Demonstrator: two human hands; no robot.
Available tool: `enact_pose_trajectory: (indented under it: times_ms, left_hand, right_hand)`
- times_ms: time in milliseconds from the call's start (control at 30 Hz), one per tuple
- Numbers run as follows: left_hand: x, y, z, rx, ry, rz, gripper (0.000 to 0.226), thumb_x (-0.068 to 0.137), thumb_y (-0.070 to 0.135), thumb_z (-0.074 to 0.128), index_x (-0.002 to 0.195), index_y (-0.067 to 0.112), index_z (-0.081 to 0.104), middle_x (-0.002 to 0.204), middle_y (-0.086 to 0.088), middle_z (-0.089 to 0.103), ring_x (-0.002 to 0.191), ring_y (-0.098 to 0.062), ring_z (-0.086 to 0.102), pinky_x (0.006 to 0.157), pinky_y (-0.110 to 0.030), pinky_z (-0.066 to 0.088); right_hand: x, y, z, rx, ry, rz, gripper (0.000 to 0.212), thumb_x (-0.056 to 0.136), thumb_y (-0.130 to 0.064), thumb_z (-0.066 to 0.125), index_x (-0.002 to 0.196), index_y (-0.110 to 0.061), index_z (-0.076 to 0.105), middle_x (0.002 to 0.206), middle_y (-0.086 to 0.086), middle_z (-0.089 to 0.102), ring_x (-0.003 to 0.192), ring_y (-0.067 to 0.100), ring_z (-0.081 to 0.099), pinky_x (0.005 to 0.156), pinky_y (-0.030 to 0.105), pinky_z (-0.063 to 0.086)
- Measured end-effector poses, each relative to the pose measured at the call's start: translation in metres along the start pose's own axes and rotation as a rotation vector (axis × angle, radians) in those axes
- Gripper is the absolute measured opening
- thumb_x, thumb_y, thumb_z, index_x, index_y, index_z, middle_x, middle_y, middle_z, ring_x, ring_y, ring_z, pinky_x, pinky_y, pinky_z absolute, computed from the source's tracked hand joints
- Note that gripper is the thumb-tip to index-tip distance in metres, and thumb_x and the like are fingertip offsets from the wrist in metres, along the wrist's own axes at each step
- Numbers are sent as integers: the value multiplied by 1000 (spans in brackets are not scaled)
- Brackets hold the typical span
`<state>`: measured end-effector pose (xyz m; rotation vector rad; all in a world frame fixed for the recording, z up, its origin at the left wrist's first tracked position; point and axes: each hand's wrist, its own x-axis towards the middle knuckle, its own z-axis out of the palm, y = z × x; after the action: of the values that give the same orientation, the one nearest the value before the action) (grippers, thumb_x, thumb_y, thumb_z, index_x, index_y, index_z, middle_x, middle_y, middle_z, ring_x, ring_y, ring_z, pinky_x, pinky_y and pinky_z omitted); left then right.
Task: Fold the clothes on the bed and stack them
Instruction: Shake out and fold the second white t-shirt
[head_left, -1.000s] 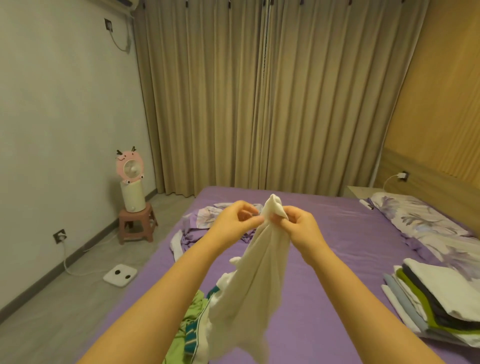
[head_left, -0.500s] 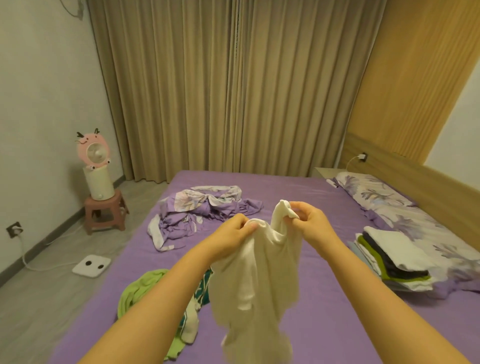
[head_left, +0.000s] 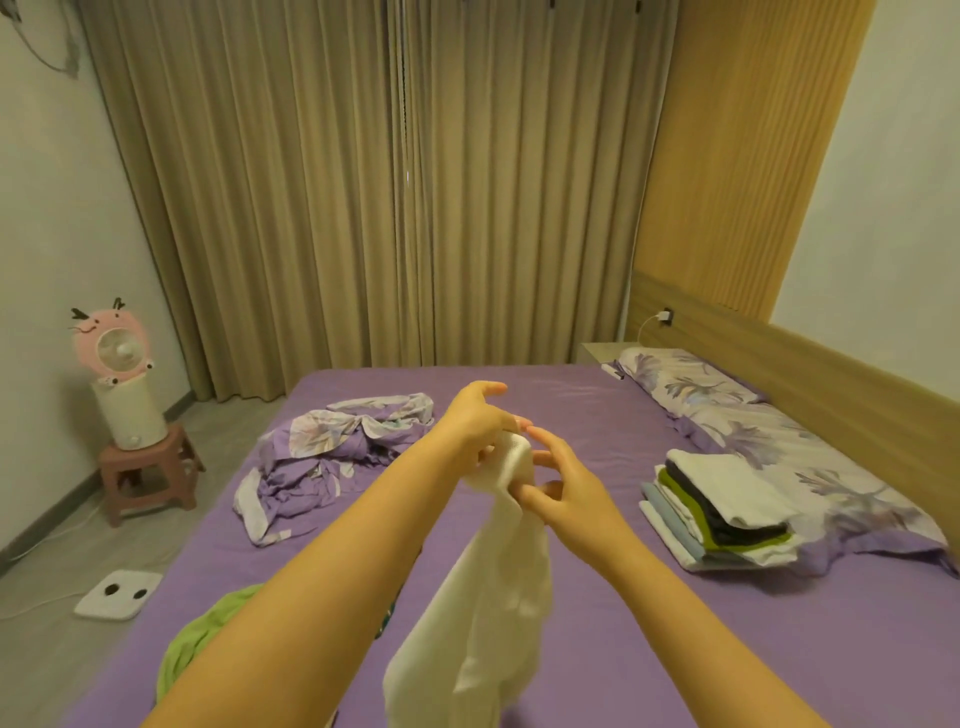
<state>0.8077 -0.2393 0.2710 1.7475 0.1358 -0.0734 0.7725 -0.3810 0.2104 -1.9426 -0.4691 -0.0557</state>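
Observation:
A white garment (head_left: 498, 587) hangs in the air over the purple bed (head_left: 649, 649), bunched at its top. My left hand (head_left: 480, 421) grips that top from the left, with the index finger and thumb stretched out. My right hand (head_left: 558, 480) touches the bunched top from the right, its fingers partly spread and curled on the cloth. A green garment (head_left: 202, 639) lies crumpled at the bed's near left, partly hidden by my left arm. A folded stack (head_left: 717, 506) of white, dark, green and blue clothes rests at the right, near the pillows.
A crumpled purple floral quilt (head_left: 332, 452) lies on the far left of the bed. Floral pillows (head_left: 727, 410) line the wooden headboard on the right. On the floor to the left stand a pink fan (head_left: 117, 364) on a stool (head_left: 145, 473) and a white scale (head_left: 117, 595). Curtains hang behind.
My hands have come close together at the garment's top, which is now bunched instead of spread. The left fingers have opened out. The view has shifted slightly.

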Motion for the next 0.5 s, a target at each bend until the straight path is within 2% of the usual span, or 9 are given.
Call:
enact_pose_trajectory:
  times_ms: [67, 133, 200, 267, 300, 400, 500]
  left_hand:
    - [6, 5, 10, -13, 20, -3, 54, 90, -2, 56, 137, 21, 40, 88, -3, 64, 65, -16, 56, 58, -28, 45]
    - [11, 8, 21, -113, 22, -8, 57, 91, -4, 54, 140, 19, 37, 99, -7, 64, 76, -21, 61, 66, -32, 51]
    - [14, 9, 31, -232, 13, -31, 57, 92, -6, 51, 142, 17, 35, 109, -14, 61, 93, -27, 63, 77, -38, 53]
    - [14, 7, 43, -327, 20, -17, 55, 93, -4, 50, 142, 16, 35, 116, -14, 57, 98, -27, 63, 76, -37, 54]
    - [13, 4, 48, -342, 54, 12, 52, 93, 1, 52, 141, 17, 37, 119, -11, 55, 96, -23, 63, 74, -35, 54]
    - [11, -11, 62, -286, 135, 97, 39, 93, 28, 60, 129, 17, 49, 125, -6, 58, 102, -23, 63, 83, -36, 54]
    - [4, -29, 78, -169, -12, 77, 43, 86, 44, 65, 117, 15, 58, 112, -6, 68, 100, -20, 67, 90, -40, 54]
  right_hand:
    - [3, 1, -14, -5, -10, -38, 57, 86, -23, 63, 125, -55, 36, 117, -18, 54, 74, 4, 60, 67, 17, 51]
    - [8, 3, -28, -33, 3, -68, 53, 87, -20, 62, 120, -54, 38, 112, -20, 55, 80, 5, 60, 65, 13, 47]
    - [16, 9, -40, -36, 88, -82, 37, 88, -16, 61, 111, -42, 50, 99, -17, 60, 83, 9, 60, 65, 14, 48]
    - [24, 15, -52, 9, 180, -64, 12, 89, -16, 62, 95, -27, 62, 86, -12, 65, 80, 13, 62, 62, 24, 53]
    - [27, 18, -59, 33, 202, -52, 3, 89, -18, 62, 89, -21, 64, 82, -8, 66, 78, 16, 63, 60, 30, 55]
    - [40, 25, -80, 60, 237, -30, 9, 88, -18, 64, 83, -11, 64, 78, 5, 66, 75, 23, 65, 58, 42, 58]
    - [50, 27, -101, 118, 267, -19, 15, 88, -19, 65, 77, -9, 61, 76, 9, 65, 74, 27, 67, 56, 39, 58]
